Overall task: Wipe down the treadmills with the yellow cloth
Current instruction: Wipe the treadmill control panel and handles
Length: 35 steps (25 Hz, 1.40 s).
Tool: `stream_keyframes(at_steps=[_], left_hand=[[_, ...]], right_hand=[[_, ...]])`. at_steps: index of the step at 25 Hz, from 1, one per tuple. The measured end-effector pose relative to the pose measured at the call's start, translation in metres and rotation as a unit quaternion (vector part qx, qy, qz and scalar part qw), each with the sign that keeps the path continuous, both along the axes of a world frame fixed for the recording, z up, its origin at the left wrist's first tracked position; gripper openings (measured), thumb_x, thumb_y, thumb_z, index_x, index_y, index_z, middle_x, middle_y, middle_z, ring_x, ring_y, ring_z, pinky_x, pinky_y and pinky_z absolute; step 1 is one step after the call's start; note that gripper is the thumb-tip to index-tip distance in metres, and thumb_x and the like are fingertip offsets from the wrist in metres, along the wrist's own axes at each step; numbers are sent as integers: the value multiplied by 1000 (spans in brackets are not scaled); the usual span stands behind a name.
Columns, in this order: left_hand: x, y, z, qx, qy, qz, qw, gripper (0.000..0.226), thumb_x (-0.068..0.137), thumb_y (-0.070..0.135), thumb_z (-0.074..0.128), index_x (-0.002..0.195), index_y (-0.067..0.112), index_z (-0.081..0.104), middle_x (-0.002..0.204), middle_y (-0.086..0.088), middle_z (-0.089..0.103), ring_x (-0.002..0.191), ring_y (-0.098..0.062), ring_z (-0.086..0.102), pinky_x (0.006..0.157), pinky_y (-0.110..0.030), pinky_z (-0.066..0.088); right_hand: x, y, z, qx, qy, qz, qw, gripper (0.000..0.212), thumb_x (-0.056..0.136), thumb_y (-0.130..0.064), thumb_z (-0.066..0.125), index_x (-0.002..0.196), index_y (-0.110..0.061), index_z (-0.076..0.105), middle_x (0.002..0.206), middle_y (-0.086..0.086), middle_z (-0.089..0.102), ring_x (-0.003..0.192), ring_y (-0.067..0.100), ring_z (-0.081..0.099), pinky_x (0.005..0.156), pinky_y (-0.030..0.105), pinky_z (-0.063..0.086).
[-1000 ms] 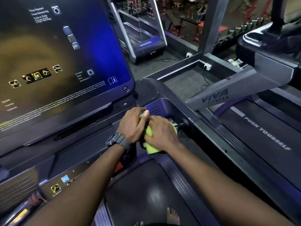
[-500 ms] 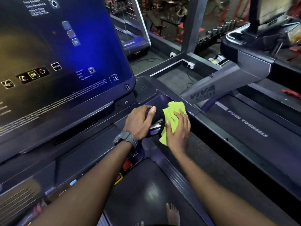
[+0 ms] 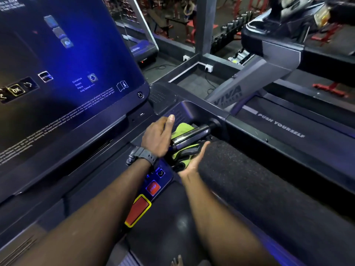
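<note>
The yellow cloth is bunched around the short metal handle bar at the right end of the treadmill console. More of the cloth hangs below the bar. My left hand lies over the bar's near end and the cloth, thumb raised, its fingers hidden behind the hand. My right hand is palm up under the bar. Its fingers curl into the lower part of the cloth.
The large lit touchscreen fills the left. Red stop buttons sit below my left wrist. A padded black side rail runs along the right, and beyond it stands a second treadmill. Gym racks stand at the back.
The cloth has gone from lying flat on top of the handle housing to bunched around the bar. My right hand has turned palm up beneath it. My left hand has shifted onto the bar's near end.
</note>
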<state>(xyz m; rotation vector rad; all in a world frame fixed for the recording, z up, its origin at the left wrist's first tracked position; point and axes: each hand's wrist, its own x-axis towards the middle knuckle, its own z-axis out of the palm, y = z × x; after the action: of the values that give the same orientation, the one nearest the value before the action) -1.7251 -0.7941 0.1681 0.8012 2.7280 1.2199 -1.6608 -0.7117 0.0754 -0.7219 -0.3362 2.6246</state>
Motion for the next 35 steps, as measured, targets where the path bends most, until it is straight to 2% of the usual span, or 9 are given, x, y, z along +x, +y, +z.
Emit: stream_keyframes(at_steps=[8,13,17,21,24,27,28,31,35], left_hand=[[0,-1,-2,-22,12,-8,1000,79,82,74,12,95,16,64,95,-8,71,96,-28,63,86,-43,48],[-2,2,-4,-27,-6,5,1000,80,83,75,11,105,20,65,99,-5,73,101,-25,64,90,-43,49],[-2,3,-3,-50,19,7,999,77,86,73,12,105,19,65,97,-8,73,95,-29,65,83,-41,50],[3,6,1,-69,21,18,997,57,94,60,21,89,18,60,81,-8,67,82,-29,61,69,-35,41],[2,11,3,-73,23,57,995,56,93,58,20,91,19,60,77,-6,61,83,-30,59,68,-34,37],[5,9,0,-62,34,101,992,54,98,56,24,96,18,62,85,-9,66,86,-30,59,71,-36,40],[6,9,0,-52,36,113,992,53,99,54,24,97,17,62,88,-9,67,86,-28,59,71,-35,39],[4,12,4,-13,64,149,987,53,98,53,22,80,15,54,78,-5,64,76,-26,56,68,-36,37],[2,11,4,13,123,194,973,55,100,43,24,69,7,52,68,-5,55,70,-23,46,76,-41,39]], right_hand=[[1,10,12,54,-2,22,998,78,95,-72,24,100,-18,80,104,12,75,93,28,73,77,36,59],[3,53,-10,47,12,-8,999,86,83,-77,53,141,-14,54,144,17,53,126,36,56,103,50,47],[16,18,1,56,-25,137,989,68,92,-56,54,134,-2,59,124,23,64,113,37,62,94,43,52],[22,55,-1,125,-161,21,979,48,73,-29,75,117,-13,62,113,15,67,108,37,61,85,42,56],[45,49,25,494,-263,-79,825,66,78,-9,73,139,-17,49,133,7,59,117,21,57,103,31,44],[27,88,32,875,-190,15,445,78,72,-15,75,144,-17,47,139,7,55,122,27,50,105,37,39],[10,107,42,900,-203,69,379,69,77,-28,74,141,-21,50,133,6,59,118,30,54,99,40,43],[-41,108,83,898,-257,256,248,53,87,-66,54,122,-27,61,117,7,68,108,33,63,83,39,49],[-64,60,106,911,-34,395,108,39,94,-46,48,124,-25,61,126,9,66,115,33,61,88,41,48]])
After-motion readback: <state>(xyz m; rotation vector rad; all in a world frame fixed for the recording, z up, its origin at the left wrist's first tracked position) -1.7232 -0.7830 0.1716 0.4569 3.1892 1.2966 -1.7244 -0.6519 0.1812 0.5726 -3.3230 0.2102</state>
